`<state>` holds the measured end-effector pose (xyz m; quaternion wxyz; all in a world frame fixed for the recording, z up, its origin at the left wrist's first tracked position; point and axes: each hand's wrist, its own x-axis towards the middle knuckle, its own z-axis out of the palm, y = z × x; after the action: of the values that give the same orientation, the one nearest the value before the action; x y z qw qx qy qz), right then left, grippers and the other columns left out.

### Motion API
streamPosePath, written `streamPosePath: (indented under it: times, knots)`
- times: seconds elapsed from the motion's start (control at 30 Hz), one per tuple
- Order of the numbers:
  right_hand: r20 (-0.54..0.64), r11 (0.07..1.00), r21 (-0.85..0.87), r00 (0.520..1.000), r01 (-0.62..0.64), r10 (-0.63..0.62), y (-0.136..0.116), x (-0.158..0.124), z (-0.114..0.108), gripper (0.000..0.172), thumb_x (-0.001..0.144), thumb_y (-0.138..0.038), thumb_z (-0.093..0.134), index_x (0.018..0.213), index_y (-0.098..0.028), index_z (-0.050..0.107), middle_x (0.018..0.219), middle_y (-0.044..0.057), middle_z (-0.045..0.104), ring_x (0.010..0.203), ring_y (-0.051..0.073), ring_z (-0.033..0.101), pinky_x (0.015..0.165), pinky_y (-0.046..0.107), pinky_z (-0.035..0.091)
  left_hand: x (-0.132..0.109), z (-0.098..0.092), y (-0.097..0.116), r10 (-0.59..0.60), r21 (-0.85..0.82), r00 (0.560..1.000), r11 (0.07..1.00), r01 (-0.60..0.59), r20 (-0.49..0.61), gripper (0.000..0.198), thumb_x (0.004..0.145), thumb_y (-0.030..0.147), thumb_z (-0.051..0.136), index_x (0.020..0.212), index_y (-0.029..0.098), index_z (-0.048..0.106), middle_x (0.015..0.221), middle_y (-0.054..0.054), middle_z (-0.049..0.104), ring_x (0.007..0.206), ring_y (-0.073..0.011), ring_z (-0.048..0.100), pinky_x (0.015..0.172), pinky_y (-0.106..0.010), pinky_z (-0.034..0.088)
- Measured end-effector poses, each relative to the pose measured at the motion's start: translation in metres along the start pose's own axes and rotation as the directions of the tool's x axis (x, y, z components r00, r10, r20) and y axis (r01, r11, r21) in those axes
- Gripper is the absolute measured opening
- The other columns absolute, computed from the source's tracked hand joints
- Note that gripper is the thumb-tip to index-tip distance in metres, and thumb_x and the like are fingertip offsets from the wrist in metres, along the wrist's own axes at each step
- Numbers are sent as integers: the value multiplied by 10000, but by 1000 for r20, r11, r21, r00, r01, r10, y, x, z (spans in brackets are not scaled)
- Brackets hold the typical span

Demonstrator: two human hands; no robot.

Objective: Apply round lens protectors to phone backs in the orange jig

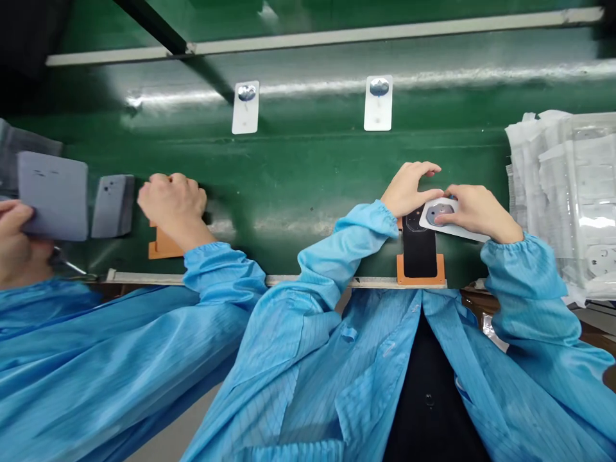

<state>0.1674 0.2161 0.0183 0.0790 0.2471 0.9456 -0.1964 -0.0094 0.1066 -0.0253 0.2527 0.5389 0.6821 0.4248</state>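
Observation:
My right hand (pixel 479 212) is closed on a white phone-shaped card (pixel 462 225) bearing a grey rounded patch, tilted over the upper end of a black phone-shaped panel (pixel 419 253). That panel lies in an orange fixture (pixel 420 280) at the bench edge. Beside the panel's top is my left hand (pixel 411 187), its index finger stretched out and thumb apart, reaching toward the card's top edge near my right fingertips. Whether the left thumb touches the card I cannot tell. Part of the panel is covered by the card and my left hand.
On the green belt (pixel 308 160) lie two white cards, one at left (pixel 246 119) and one at right (pixel 378 115). Clear trays (pixel 597 192) and white sheets (pixel 534 154) are stacked right. A co-worker's hands work at left, near grey panels (pixel 52 199) and another orange fixture (pixel 166 247).

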Motion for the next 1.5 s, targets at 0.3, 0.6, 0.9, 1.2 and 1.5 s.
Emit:
streamPosePath:
  times: [0.3,0.6,0.9,1.2,1.5]
  knots:
    - [-642,800,348,746,489,-177,-30,-80,-26,109,875,-214,779,956,-286,795,896,13,767,789,196,717,702,347,570,-75,-8,73,352,-282,859,839,-465,-371,101,882,262,805,920,182,757,879,-51,773,792,-151,722,758,-274,576]
    - [-754,717,351,636,602,-165,-32,-87,-21,398,808,-93,779,1063,-396,821,949,21,796,854,267,777,715,438,662,-70,1,94,582,-85,633,698,-711,-510,97,883,177,794,966,199,749,910,-46,767,833,-148,746,772,-252,613]
    - [-785,650,354,591,673,-184,-42,-83,-21,430,799,-76,766,1086,-392,822,910,26,796,812,263,774,693,422,656,-71,9,98,600,-12,574,685,-729,-557,36,952,243,716,966,210,718,881,-43,760,789,-156,733,751,-292,591]
    - [-786,612,358,582,705,-209,-37,-81,-19,484,794,-23,743,1125,-369,818,921,44,779,823,258,761,711,433,639,-71,4,102,580,-61,627,707,-705,-520,72,926,255,760,980,209,749,916,-48,758,810,-144,731,770,-273,587]
    - [-765,689,406,636,600,-104,-42,-87,-19,361,890,-174,688,1062,-475,787,938,-32,763,870,247,764,785,499,637,-67,4,97,559,-92,630,705,-703,-539,77,904,220,783,966,204,741,918,-54,774,812,-163,745,758,-292,598]
